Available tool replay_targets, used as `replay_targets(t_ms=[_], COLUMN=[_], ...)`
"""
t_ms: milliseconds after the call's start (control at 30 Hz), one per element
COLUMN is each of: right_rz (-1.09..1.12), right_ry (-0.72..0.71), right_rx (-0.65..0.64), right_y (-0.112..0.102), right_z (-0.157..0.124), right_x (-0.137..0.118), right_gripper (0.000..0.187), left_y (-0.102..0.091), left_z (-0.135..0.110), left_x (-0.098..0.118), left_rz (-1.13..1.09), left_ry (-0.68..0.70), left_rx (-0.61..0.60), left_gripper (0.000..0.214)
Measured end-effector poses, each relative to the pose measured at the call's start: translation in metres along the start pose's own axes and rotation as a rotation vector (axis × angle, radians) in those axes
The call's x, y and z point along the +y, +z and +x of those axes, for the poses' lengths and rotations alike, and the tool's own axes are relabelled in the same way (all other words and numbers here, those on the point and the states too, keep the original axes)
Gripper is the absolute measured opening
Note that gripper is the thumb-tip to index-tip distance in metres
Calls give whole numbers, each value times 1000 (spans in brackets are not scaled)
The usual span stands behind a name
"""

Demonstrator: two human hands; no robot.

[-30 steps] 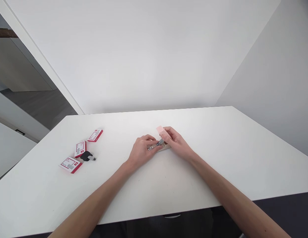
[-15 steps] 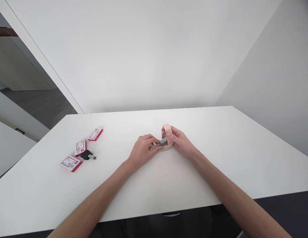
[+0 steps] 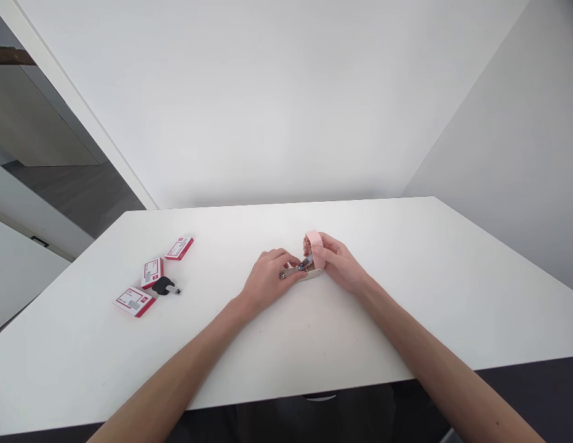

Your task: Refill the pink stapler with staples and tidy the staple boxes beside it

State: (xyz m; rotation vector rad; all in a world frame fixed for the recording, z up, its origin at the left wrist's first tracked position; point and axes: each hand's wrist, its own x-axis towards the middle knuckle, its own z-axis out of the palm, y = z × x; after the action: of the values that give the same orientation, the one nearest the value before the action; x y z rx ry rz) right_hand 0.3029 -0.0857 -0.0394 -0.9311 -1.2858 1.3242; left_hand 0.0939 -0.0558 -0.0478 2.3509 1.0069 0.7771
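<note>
A small pink stapler (image 3: 312, 249) stands opened on the white table (image 3: 406, 289), its pink top swung upright and its metal staple channel (image 3: 296, 269) exposed. My right hand (image 3: 339, 263) is closed round the pink top from the right. My left hand (image 3: 268, 280) rests on the table with its fingers pinched on the front of the metal channel and the base.
At the left of the table lie three small red-and-white staple boxes (image 3: 151, 271) with a black staple remover (image 3: 164, 286) among them. A white wall rises behind the table. The table's front edge runs near my forearms.
The stapler's pink top has swung from a tilted position to upright, with my right hand moving up around it. My left hand has barely shifted.
</note>
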Motion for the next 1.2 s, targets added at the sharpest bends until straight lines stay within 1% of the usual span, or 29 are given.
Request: replay_targets(t_ms=[200, 367, 533, 800, 933, 1033, 1133, 1200], right_rz=[15, 22, 55, 29, -11, -9, 45, 117], right_ry=[-3, 5, -25, -46, -81, -115, -156, -151], right_rx=[-8, -1, 10, 39, 44, 53, 83, 143], right_y=[0, -3, -6, -6, -6, -5, -2, -1], right_z=[0, 0, 1, 1, 1, 1, 0, 0], right_x=[1, 5, 9, 9, 8, 7, 3, 0], right_gripper=[33, 34, 34, 33, 38, 45, 54, 63], left_y=[1, 2, 2, 4, 3, 1, -1, -3], left_z=[0, 0, -1, -2, -2, -2, -2, -2], left_x=[-1, -3, -3, -6, -6, -4, 0, 3], left_rz=[5, 16, 14, 46, 47, 28, -2, -14], left_ry=[8, 14, 50, 76, 73, 61, 46, 37], left_rx=[-4, -11, -15, -26, -25, -22, -13, 8], left_gripper=[17, 16, 16, 17, 19, 24, 32, 35])
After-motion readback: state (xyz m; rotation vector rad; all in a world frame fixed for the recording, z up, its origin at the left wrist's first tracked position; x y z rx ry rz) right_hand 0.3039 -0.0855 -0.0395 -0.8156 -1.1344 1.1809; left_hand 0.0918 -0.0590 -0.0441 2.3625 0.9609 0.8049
